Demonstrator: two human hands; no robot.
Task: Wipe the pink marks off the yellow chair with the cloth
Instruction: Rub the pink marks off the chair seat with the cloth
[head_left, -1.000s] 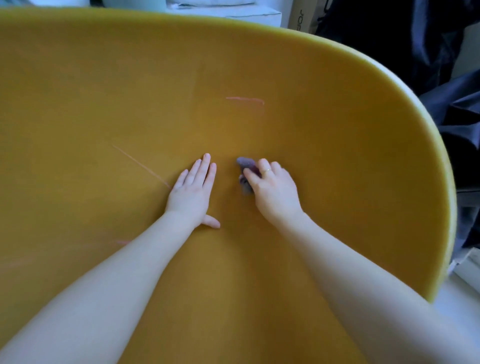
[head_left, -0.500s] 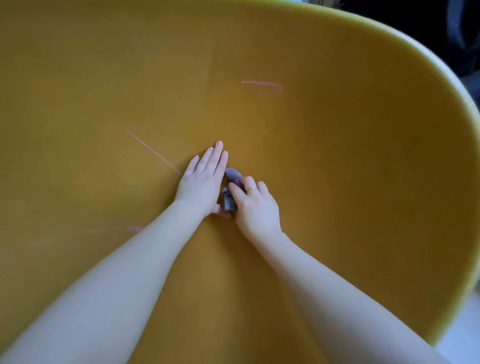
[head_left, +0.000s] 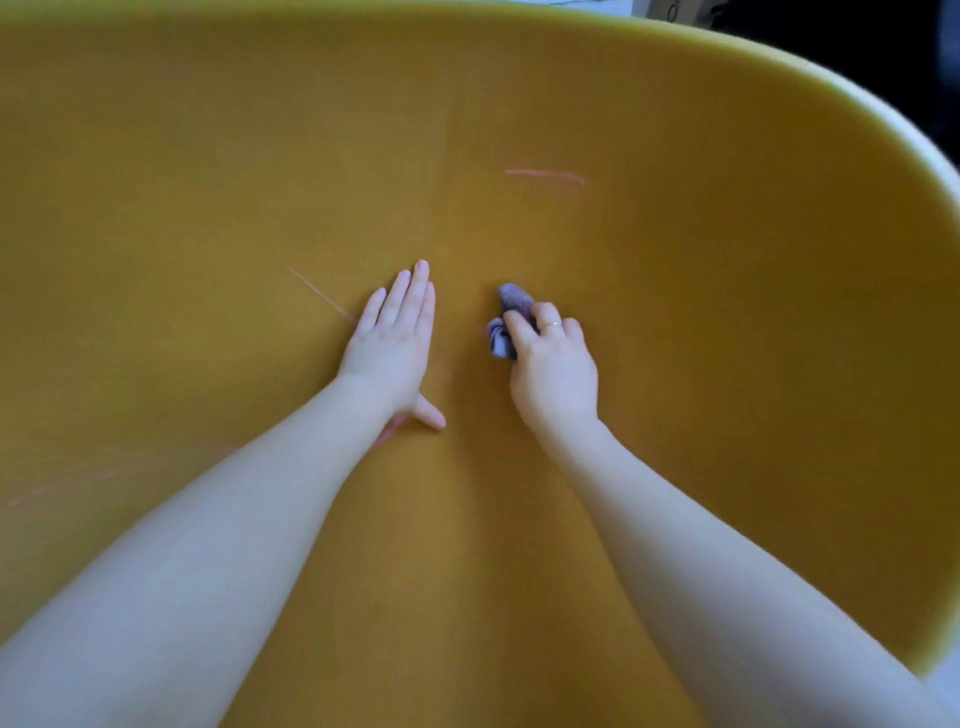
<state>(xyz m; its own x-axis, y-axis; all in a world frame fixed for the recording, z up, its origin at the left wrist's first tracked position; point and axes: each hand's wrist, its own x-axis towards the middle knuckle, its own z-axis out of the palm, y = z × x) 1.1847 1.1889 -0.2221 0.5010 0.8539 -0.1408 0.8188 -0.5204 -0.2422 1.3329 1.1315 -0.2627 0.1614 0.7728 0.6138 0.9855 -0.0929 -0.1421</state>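
Observation:
The yellow chair (head_left: 727, 312) fills the view with its curved shell. My right hand (head_left: 553, 364) grips a small bunched purple-grey cloth (head_left: 506, 322) and holds it against the chair near the middle. My left hand (head_left: 395, 338) lies flat on the chair just left of the cloth, fingers straight, thumb spread out. A short pink mark (head_left: 544, 175) shows above the cloth. A thin slanted pink mark (head_left: 319, 293) runs up-left from my left hand. Another pink mark (head_left: 388, 430) peeks out beside my left wrist, and faint pink smears (head_left: 62, 486) lie at the far left.
The chair's pale rim (head_left: 883, 130) curves along the top and right. Beyond it at the top right are dark shapes (head_left: 857, 47) and a bit of a cardboard box (head_left: 670, 9). A light floor patch (head_left: 945, 680) shows at the bottom right.
My right hand has slid the cloth to the right, away from my left hand, after bringing it close half a second ago. My left hand stays flat in place.

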